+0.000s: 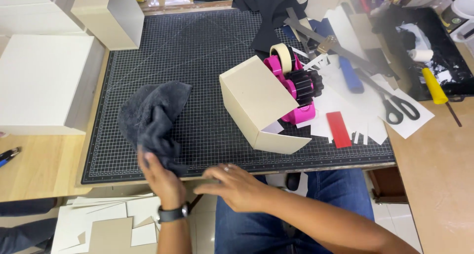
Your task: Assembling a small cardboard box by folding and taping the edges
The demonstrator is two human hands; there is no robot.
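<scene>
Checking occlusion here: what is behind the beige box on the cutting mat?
Behind the beige box stands a pink tape dispenser with a cream tape roll and a black wheel. The box covers the dispenser's lower left part.

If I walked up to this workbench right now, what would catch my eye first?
Probably the bright pink tape dispenser mid-mat, tucked behind a tilted beige cardboard box. Next, the dark grey cloth bunched on the black gridded cutting mat, held by the left hand. The right hand rests flat at the mat's near edge.
</scene>
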